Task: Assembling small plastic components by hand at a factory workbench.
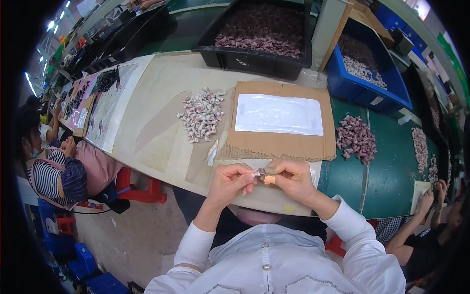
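Above the near table edge, my two hands meet fingertip to fingertip. A small white piece (255, 174) is pinched in the fingers of my left hand (230, 183). My right hand (294, 180) pinches a small dark mauve piece (262, 172) right against it; whether the two are joined is too small to tell. A tan-orange wrap (270, 180) shows at a right fingertip. Left of centre lies a heap of small white-and-pinkish pieces (201, 115). To the right sits a heap of small mauve pieces (356, 139). A crumpled white scrap (212, 153) lies near my left hand.
A cardboard sheet (281, 147) with white paper (279, 115) on it lies just beyond my hands. Black (254, 61) and blue (367, 90) bins full of pieces stand behind. A seated person (58, 171) works at left, another (426, 235) at right. A red stool (142, 188) is at left.
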Demonstrator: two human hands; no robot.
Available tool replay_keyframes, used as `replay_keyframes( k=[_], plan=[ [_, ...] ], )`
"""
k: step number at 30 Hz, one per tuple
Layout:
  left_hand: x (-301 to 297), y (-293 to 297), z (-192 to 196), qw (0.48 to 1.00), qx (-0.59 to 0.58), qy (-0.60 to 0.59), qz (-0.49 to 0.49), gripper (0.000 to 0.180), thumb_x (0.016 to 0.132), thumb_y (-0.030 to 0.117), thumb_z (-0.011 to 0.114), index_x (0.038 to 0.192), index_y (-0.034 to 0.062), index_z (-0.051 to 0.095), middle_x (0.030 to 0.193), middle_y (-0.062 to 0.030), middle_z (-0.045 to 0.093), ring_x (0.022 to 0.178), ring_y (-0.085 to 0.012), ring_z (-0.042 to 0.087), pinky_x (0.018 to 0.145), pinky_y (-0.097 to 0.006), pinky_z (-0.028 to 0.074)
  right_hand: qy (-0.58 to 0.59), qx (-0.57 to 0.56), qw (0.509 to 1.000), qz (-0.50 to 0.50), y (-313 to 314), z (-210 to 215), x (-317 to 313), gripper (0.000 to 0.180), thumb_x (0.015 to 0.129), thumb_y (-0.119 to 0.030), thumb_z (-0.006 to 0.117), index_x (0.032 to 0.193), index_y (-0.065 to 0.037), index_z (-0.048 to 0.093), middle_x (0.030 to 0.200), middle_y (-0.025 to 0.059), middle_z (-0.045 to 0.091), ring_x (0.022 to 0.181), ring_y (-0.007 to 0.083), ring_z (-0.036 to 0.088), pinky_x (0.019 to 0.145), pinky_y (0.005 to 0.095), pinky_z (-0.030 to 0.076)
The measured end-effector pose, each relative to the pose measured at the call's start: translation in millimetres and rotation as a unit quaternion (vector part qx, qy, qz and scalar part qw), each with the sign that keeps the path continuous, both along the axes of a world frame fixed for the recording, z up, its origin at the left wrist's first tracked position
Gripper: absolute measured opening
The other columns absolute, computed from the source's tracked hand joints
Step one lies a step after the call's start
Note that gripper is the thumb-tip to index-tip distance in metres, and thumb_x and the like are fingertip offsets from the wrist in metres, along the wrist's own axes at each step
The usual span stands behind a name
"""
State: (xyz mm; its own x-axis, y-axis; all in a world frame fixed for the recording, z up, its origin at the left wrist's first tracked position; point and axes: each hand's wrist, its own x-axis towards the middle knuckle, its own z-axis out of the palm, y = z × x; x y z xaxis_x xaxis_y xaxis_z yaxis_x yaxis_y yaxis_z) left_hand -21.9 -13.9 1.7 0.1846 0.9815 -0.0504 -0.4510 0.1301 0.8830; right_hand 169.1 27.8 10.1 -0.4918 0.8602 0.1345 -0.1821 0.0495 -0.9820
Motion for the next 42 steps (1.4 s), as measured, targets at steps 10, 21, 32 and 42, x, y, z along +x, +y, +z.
replay_keyframes(
  k=[10, 21, 32, 42],
  plan=[
    [19, -2, -1, 0.990, 0.003, 0.104, 0.094, 0.011, 0.087, 0.004, 0.059, 0.089, -0.0031, 0.066, 0.077, -0.0061, 0.062, 0.058, -0.0073, 0.055, 0.049, -0.018, 0.041, -0.027, -0.081, 0.996, -0.027, 2, -9, 0, 0.005, 0.081, 0.002, 0.063, 0.080, 0.003, 0.058, 0.083, 0.0035, 0.062, 0.078, 0.0066, 0.058, 0.066, 0.0201, 0.049],
    [-47, 19, 20, 0.711, 0.190, 0.585, 0.339, 0.017, 0.077, 0.005, 0.065, 0.093, -0.0011, 0.064, 0.084, -0.0116, 0.060, 0.069, -0.0238, 0.060, 0.064, -0.032, 0.046, -0.256, 0.144, 0.758, -0.583, -10, -8, 226, 0.011, 0.081, -0.003, 0.060, 0.091, 0.003, 0.059, 0.084, 0.0061, 0.061, 0.070, 0.0111, 0.056, 0.063, 0.0235, 0.046],
    [-35, 41, 11, 0.643, 0.259, 0.635, 0.340, 0.015, 0.074, 0.001, 0.066, 0.089, 0.0010, 0.063, 0.084, -0.0106, 0.060, 0.068, -0.0229, 0.059, 0.062, -0.032, 0.047, -0.440, 0.317, 0.622, -0.565, -10, 14, 229, 0.011, 0.077, -0.010, 0.065, 0.086, -0.003, 0.063, 0.084, 0.0112, 0.060, 0.079, 0.0265, 0.056, 0.070, 0.0368, 0.044],
    [37, 13, 3, 0.974, 0.009, 0.160, 0.159, 0.014, 0.082, 0.001, 0.063, 0.096, -0.0041, 0.063, 0.092, -0.0102, 0.065, 0.074, -0.0128, 0.062, 0.067, -0.023, 0.051, -0.507, 0.192, 0.694, -0.474, 3, -8, 132, 0.014, 0.075, -0.016, 0.068, 0.079, -0.006, 0.060, 0.074, 0.0126, 0.057, 0.071, 0.0321, 0.057, 0.062, 0.0437, 0.043]
  ],
)
